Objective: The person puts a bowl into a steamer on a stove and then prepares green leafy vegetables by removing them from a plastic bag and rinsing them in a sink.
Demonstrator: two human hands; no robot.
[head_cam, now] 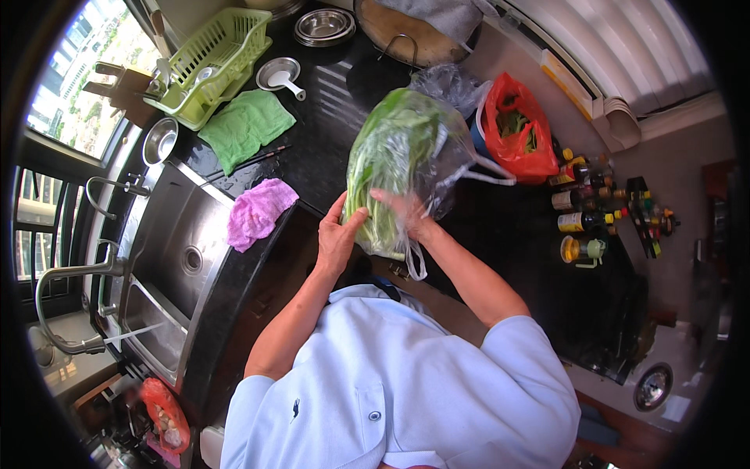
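A bunch of leafy green vegetables (375, 170) with long pale stems is held above the counter corner, partly inside a clear plastic bag (451, 152). My left hand (338, 234) grips the stems from the left, thumb across the front. On the other side my right hand (404, 211) is within or behind the bag's film, its fingers against the stems; the film blurs their outline. One loop handle of the bag hangs below the right wrist, and another stretches out to the right.
A red plastic bag (548, 155) with greens stands right, near several sauce bottles (577, 221). Left are a steel sink (193, 228) with its faucet running, a pink cloth (261, 211), a green cloth (249, 126), chopsticks (258, 158) and a green dish rack (193, 70). A round cutting board (375, 35) leans behind.
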